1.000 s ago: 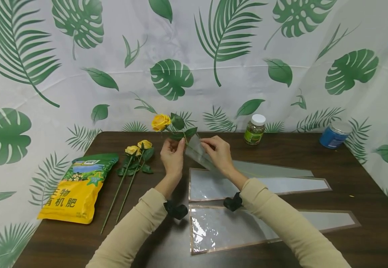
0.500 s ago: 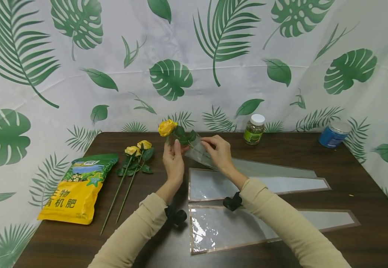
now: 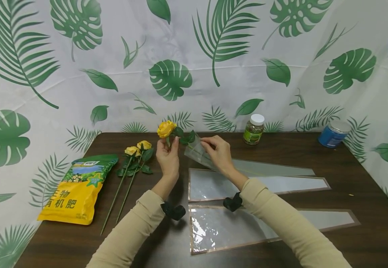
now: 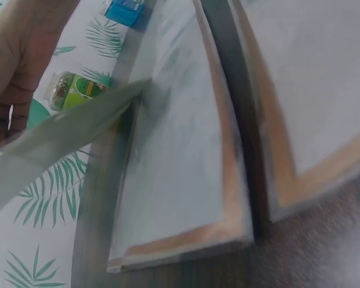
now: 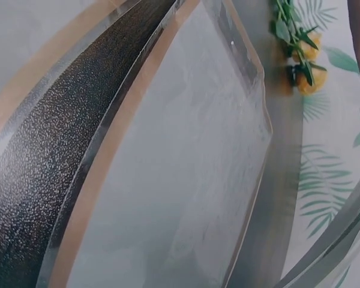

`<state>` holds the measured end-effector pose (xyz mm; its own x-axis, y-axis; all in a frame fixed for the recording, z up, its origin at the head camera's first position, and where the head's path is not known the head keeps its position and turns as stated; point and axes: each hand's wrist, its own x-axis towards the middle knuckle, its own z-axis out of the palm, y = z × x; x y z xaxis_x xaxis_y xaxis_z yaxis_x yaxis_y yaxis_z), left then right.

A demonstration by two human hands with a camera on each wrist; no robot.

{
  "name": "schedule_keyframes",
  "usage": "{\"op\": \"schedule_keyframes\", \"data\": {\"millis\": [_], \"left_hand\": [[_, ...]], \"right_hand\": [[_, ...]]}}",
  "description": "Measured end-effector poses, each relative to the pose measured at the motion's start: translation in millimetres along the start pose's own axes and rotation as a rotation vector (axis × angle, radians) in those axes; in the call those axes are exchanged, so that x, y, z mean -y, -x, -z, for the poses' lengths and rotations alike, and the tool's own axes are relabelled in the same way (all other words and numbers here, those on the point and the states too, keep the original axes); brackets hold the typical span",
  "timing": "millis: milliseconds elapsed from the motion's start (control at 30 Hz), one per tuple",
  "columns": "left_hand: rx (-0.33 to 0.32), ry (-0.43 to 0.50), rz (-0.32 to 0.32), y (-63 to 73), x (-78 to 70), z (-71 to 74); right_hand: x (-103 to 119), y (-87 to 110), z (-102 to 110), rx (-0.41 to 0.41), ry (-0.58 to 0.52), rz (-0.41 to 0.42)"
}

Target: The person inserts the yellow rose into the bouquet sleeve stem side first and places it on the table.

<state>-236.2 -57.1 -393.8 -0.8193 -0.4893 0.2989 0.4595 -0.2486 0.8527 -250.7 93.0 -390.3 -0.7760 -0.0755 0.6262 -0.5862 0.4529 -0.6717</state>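
Observation:
A yellow rose (image 3: 166,129) with green leaves is held up over the back edge of the table, its bloom tipped to the left. The left hand (image 3: 168,158) pinches it just under the bloom between thumb and fingers. Its lower stem runs down inside a clear tapered flower sleeve (image 3: 196,153), and the leaves are at the sleeve's wide mouth. Thumb and fingers of the right hand (image 3: 220,152) grip that mouth's right edge. In the left wrist view the raised sleeve (image 4: 60,141) crosses at left; the right wrist view shows mostly sleeves lying below.
Two more flower sleeves with brown borders, one nearer (image 3: 227,227) and one behind it (image 3: 210,184), lie flat. At left are two yellow roses (image 3: 132,150) and a yellow-green fertilizer bag (image 3: 70,197). A white-lidded jar (image 3: 254,130) and a blue can (image 3: 334,134) stand at the back.
The rose has come down and slightly right, its leaves closer to the sleeve's mouth. The left hand shifted from the leaves to just under the bloom. The right hand stays in place.

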Motion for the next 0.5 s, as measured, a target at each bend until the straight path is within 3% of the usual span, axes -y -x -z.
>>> {"op": "schedule_keyframes", "data": {"millis": [267,500], "left_hand": [[0.031,-0.069,0.040,6.1,3.2,2.7],[0.060,-0.081,0.002,8.8,4.5,4.3]], "right_hand": [[2.1,-1.9,0.6,-0.011,0.008,0.016],[6.0,-3.2,0.3,-0.007,0.007,0.016]]}}
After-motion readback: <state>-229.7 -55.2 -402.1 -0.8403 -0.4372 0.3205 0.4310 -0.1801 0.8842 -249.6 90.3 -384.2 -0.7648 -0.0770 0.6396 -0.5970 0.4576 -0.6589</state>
